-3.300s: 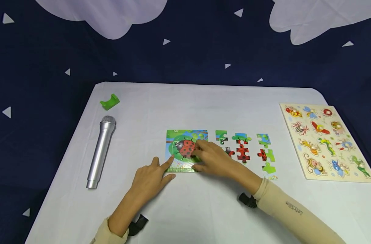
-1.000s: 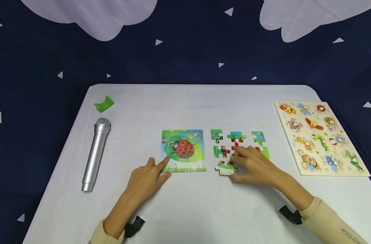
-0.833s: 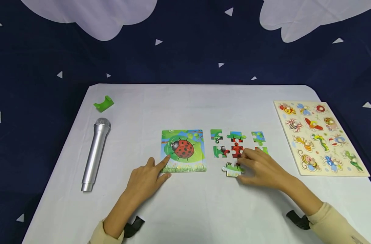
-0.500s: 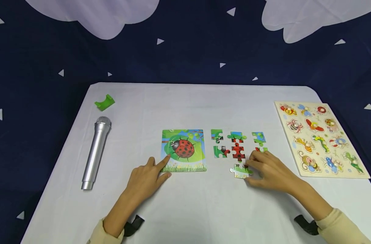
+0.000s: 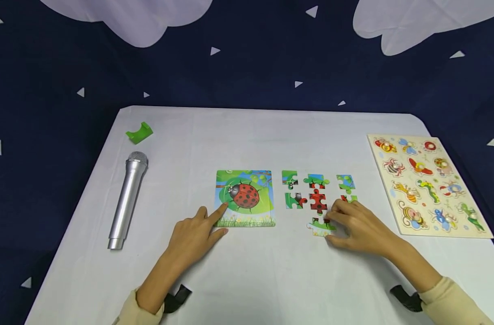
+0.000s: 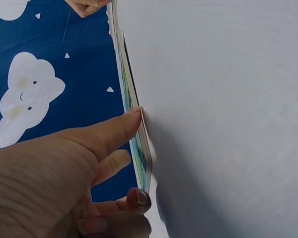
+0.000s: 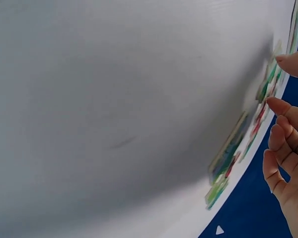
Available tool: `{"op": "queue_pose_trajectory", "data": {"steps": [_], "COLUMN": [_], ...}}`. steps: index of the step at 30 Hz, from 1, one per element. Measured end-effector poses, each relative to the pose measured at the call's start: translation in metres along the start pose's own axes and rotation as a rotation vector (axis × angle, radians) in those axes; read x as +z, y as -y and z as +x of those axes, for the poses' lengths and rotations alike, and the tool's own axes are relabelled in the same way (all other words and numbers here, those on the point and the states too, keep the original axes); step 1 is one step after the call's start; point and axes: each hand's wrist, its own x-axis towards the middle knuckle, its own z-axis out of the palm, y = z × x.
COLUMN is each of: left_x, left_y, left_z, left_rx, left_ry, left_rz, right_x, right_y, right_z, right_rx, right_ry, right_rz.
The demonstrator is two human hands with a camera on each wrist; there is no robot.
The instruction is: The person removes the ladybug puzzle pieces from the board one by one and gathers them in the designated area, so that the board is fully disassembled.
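In the head view, a square ladybug puzzle board (image 5: 247, 216) lies mid-table. My left hand (image 5: 194, 237) rests its index fingertip on the board's lower left edge, thumb extended beside it; the left wrist view also shows that fingertip (image 6: 134, 111) on the edge. My right hand (image 5: 358, 228) pinches a grass-and-flower jigsaw piece (image 5: 320, 229) between thumb and index finger, flat at table level. It sits just below a red spotted jigsaw piece (image 5: 318, 202). Several more pieces lie in rows, among them a sky-and-leaf piece (image 5: 346, 182); my right hand partly hides those at lower right.
A silver toy microphone (image 5: 126, 203) lies at the left, below a green curved block (image 5: 140, 133). A wooden insect peg board (image 5: 425, 228) lies at the right edge of the white table (image 5: 247, 140). Behind hangs a dark blue cloth (image 5: 251, 76).
My right hand has moved from the puzzle board rightward with the grass piece, setting it below the red spotted piece. In the last half second it stays there. My left hand keeps its fingertip on the board.
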Motion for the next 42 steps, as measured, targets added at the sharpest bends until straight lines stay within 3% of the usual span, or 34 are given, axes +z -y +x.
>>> {"op": "queue_pose_trajectory", "data": {"steps": [5, 10, 22, 32, 42], "left_x": [-0.002, -0.002, -0.001, 0.001, -0.001], "left_y": [0.003, 0.006, 0.006, 0.005, 0.006], "left_z": [-0.001, -0.003, -0.003, -0.004, -0.003], "left_rx": [-0.045, -0.079, -0.086, -0.079, -0.060], "left_ry": [0.032, 0.056, 0.050, 0.062, 0.054], "left_rz": [-0.011, -0.027, -0.019, -0.015, -0.007], "right_x": [0.000, 0.003, 0.018, 0.033, 0.051], "right_y": [0.007, 0.017, 0.050, 0.076, 0.100], "right_z": [0.013, 0.032, 0.093, 0.137, 0.169], "right_rx": [0.009, -0.034, -0.090, -0.098, -0.166], "right_ry": [0.009, 0.007, 0.053, 0.151, 0.206], "right_rz": [0.036, 0.066, 0.125, 0.144, 0.064]}}
